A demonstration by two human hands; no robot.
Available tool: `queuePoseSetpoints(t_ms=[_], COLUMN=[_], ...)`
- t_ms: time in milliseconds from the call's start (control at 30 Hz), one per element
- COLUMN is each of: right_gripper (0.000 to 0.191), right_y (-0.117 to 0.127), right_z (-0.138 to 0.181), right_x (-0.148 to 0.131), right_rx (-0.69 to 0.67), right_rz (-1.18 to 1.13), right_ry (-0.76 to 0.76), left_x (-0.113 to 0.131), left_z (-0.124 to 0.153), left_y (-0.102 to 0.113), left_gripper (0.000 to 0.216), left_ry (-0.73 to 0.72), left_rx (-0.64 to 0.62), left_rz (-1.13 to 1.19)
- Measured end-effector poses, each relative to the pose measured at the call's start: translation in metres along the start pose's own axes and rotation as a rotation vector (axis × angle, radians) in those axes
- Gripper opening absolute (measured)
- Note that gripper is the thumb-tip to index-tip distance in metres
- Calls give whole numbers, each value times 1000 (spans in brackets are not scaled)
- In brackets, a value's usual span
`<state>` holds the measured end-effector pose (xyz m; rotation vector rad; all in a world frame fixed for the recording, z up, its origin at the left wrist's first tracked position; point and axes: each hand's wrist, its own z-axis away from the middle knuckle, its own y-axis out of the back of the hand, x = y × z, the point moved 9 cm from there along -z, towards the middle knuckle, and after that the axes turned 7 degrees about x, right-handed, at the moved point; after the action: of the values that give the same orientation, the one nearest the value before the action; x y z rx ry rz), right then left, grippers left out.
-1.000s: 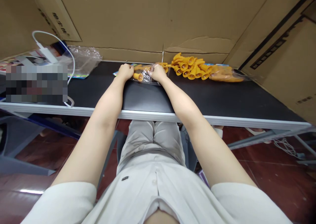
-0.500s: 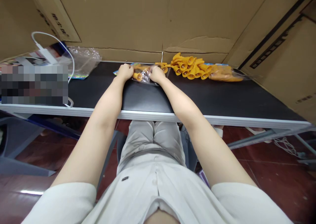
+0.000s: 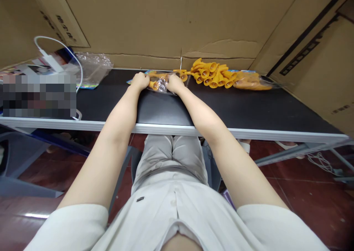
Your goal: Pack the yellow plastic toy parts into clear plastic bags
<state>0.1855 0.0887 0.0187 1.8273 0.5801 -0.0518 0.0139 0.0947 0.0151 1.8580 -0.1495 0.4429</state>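
Note:
A clear plastic bag [image 3: 162,86] lies on the black tabletop with yellow trumpet-shaped plastic pieces inside it. My left hand [image 3: 140,80] is closed on the bag's left end, where a bit of blue printed card shows. On the other side, my right hand [image 3: 176,84] is closed on the bag's right part, its fingertips partly hidden. Just beyond that hand lies another yellow horn-shaped piece [image 3: 183,76]. Farther right is a heap of the same yellow pieces [image 3: 212,74], their flared ends facing me.
A filled bag of yellow pieces [image 3: 251,82] lies right of the heap. At the left are empty clear bags [image 3: 95,68], a white cable with a plug [image 3: 54,62] and a blurred-out patch. Cardboard walls [image 3: 138,18] enclose the back and sides of the black table [image 3: 166,109].
Both hands stay on the bag in almost the same place. The right hand's fingers have shifted very slightly; the view has barely moved.

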Motion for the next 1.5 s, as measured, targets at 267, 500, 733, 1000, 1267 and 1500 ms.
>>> queuePoseSetpoints(t_ms=[267, 500, 733, 1000, 1267, 1500], right_gripper=[28, 8, 21, 24, 21, 32], right_y=[6, 0, -7, -13, -17, -17], right_z=[-7, -6, -1, -1, 3, -2], right_x=[4, -4, -14, -15, -21, -23], right_rx=[85, -36, -122, -130, -180, -150], right_rz=[-78, -476, -673, -676, -672, -568], right_ry=[6, 10, 33, 29, 49, 99], left_x=[-5, -14, -16, -22, -26, -28], left_z=[-2, 1, 1, -4, -5, -7], left_y=[1, 6, 7, 5, 7, 5], left_gripper=[56, 60, 58, 56, 54, 58], left_ry=[29, 89, 99, 103, 111, 111], left_rx=[30, 41, 46, 67, 87, 70], left_rz=[28, -2, -2, 26, 65, 59])
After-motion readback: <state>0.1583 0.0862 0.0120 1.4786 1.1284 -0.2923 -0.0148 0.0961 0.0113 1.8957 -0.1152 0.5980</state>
